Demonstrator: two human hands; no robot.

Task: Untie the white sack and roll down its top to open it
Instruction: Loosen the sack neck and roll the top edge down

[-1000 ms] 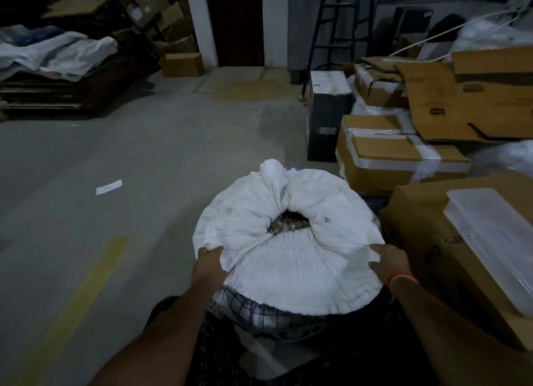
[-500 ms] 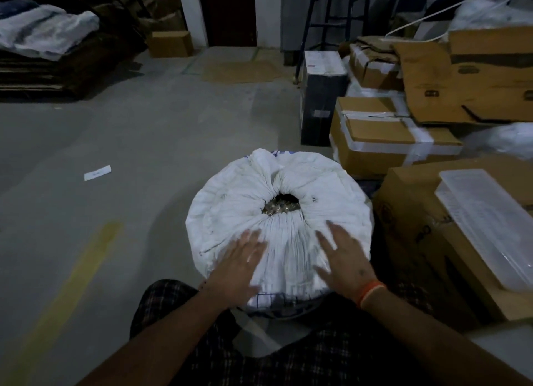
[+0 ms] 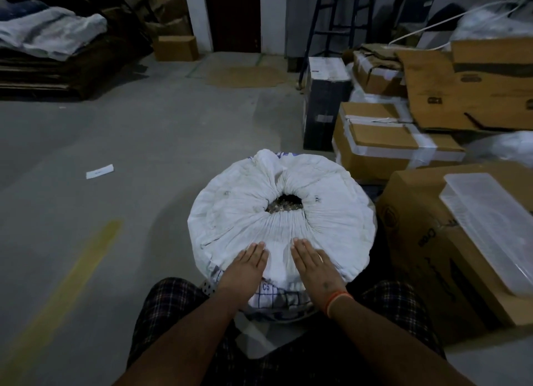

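Note:
The white sack (image 3: 239, 212) stands on the floor between my knees, its top folded outward into a thick pleated ring. A small dark opening (image 3: 285, 205) at the ring's centre shows brownish contents. My left hand (image 3: 246, 266) lies flat on the near side of the ring, fingers straight and together. My right hand (image 3: 315, 266), with an orange band at the wrist, lies flat beside it, a narrow strip of sack between them. Neither hand grips the fabric. A blue-checked lower part of the sack (image 3: 277, 297) shows under the ring.
Cardboard boxes (image 3: 383, 143) stack close on the right, one bearing a clear plastic lid (image 3: 487, 227). A black box (image 3: 323, 103) and a ladder (image 3: 331, 19) stand behind. Bare concrete floor (image 3: 129, 143) with a yellow line (image 3: 86, 258) and a paper slip (image 3: 99, 171) spreads left.
My hands left the ring's outer sides, where they gripped the edge, and came together flat on its near top. The ring now sits lower and flatter on the sack.

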